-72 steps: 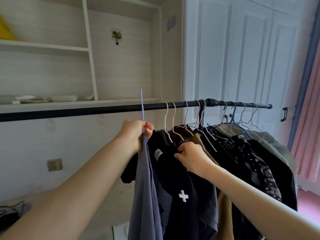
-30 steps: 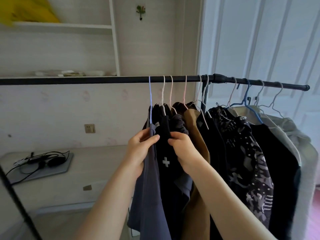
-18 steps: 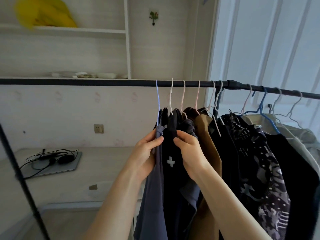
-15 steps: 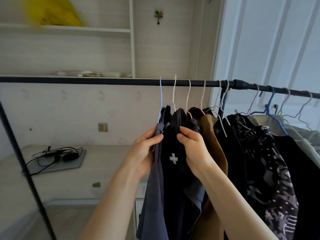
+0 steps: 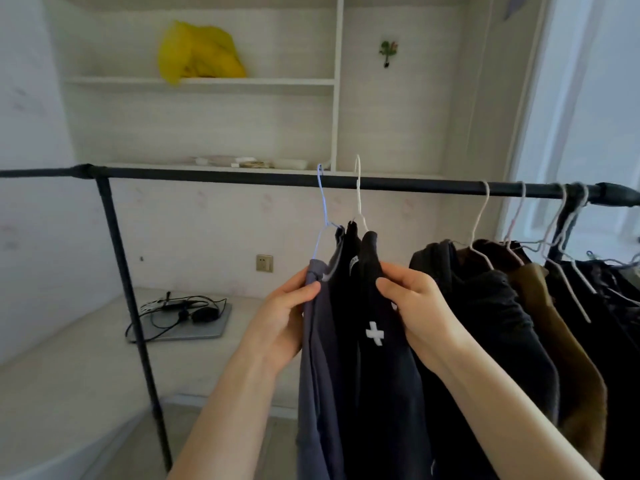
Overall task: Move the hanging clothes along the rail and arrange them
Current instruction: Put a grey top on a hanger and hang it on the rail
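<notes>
We see a black rail point(image 5: 221, 177) running across the room, and we use it as our landmark. Under its middle hang two garments close together: a grey-blue garment point(image 5: 317, 358) on a pale blue hanger point(image 5: 322, 209), and a black garment point(image 5: 377, 358) with a small white cross, on a white hanger point(image 5: 358, 199). Our left hand point(image 5: 282, 323) pinches the upper edge of the grey-blue garment between thumb and fingers. Our right hand point(image 5: 415, 306) has its fingers curled around the shoulder of the black garment. Between these two pieces and the next ones, the rail is bare for a stretch. Farther right on the rail hang the other clothes point(image 5: 519, 306), dark and brown, pressed one against another on thin hangers.

Below the left part of the rail, a black post point(image 5: 131, 306) goes down to the floor. Behind this post, on a pale surface point(image 5: 69, 375), lies a laptop point(image 5: 194, 327) with cables and a mouse on top. Above the rail, on the shelf point(image 5: 194, 81), there is a yellow bag point(image 5: 199, 51).
</notes>
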